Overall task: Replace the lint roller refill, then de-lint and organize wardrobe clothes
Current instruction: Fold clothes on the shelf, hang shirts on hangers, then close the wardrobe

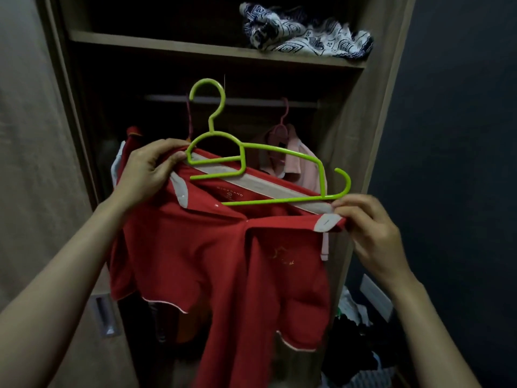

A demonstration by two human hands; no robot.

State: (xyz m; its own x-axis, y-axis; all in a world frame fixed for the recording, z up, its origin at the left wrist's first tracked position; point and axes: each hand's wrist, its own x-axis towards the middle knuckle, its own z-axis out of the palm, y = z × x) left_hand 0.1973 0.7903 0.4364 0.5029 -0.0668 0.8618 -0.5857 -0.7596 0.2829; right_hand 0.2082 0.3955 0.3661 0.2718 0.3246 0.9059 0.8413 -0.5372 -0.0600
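Here the red shirt [212, 261] hangs mid-frame before the open wardrobe [377, 121], its collar spread under a green hanger [279, 151] whose hook points to twelve o'clock. The left hand [148, 169], at nine o'clock, grips the collar beside the hanger's end, while the right hand [369, 228], well apart at three o'clock, pinches the other collar tip. A pink shirt [293, 161] hangs from the rail [251, 101] behind, and a patterned cloth [305, 35] lies on the shelf [167, 44] at one o'clock.

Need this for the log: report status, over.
Left hand grips red polo shirt collar beside green hanger. Right hand pinches collar tip. Hanger not on rail.
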